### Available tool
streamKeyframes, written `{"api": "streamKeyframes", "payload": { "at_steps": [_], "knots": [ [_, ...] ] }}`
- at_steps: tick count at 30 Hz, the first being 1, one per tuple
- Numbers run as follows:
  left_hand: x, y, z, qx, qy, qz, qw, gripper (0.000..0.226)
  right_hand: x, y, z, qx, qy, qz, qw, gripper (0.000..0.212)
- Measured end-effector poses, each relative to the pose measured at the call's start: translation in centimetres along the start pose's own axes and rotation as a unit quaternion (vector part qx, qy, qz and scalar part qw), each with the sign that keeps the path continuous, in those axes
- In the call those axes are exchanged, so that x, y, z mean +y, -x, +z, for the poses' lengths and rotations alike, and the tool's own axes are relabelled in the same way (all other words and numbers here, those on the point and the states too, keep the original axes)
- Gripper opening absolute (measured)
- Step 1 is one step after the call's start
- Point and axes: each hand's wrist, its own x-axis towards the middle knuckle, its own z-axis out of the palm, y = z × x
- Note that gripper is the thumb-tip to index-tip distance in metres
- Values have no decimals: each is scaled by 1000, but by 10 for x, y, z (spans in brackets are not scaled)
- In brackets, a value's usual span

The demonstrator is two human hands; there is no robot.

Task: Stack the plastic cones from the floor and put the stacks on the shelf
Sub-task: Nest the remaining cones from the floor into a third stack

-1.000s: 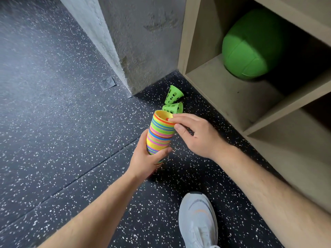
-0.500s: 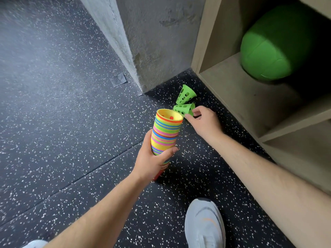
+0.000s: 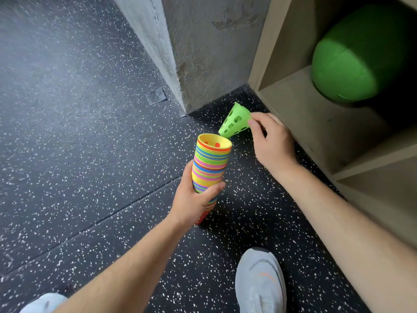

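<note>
Pinching the green cone (image 3: 235, 121) at one o'clock of the stack (image 3: 209, 168), the right hand (image 3: 270, 141) could drop it if tilted. The left hand (image 3: 194, 199) wrapped the stack, which might slip apart.

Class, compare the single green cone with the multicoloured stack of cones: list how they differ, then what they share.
The green cone is one piece in one colour; the stack of cones is many nested pieces in banded colours. The green cone lies tilted, pinched by the right hand; the stack stands nearly upright, gripped by the left hand. Both are perforated plastic.
</note>
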Motion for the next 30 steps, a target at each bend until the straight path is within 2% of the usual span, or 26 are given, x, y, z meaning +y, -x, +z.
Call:
{"api": "streamKeyframes", "payload": {
  "at_steps": [3,6,8,11,14,19,22,25,30],
  "knots": [
    [0,1,1,-3,8,7,1000,67,-28,-2,-14,37,-30,-98,994,19],
    [1,1,2,-5,10,12,1000,68,-40,0,-19,48,-31,-153,987,19],
    [1,2,2,-6,11,16,1000,67,-41,3,-18,8,-36,-181,983,19],
    [-1,1,1,0,15,15,1000,68,-37,12,-13,-120,-60,-190,973,19],
    [-4,-1,-1,13,19,14,1000,77,-36,27,-10,-166,-89,-163,969,20],
    [-3,-2,-3,9,17,4,1000,79,-28,24,-4,-109,-120,-82,983,23],
    [-3,-4,-1,-1,17,-3,1000,70,-7,19,5,-72,-81,0,994,22],
    [-4,-5,-1,-10,10,1,1000,69,14,13,13,-73,-33,88,993,24],
    [-5,-8,0,-20,7,-1,1000,72,42,-2,30,-101,53,170,979,47]
  ]
}}
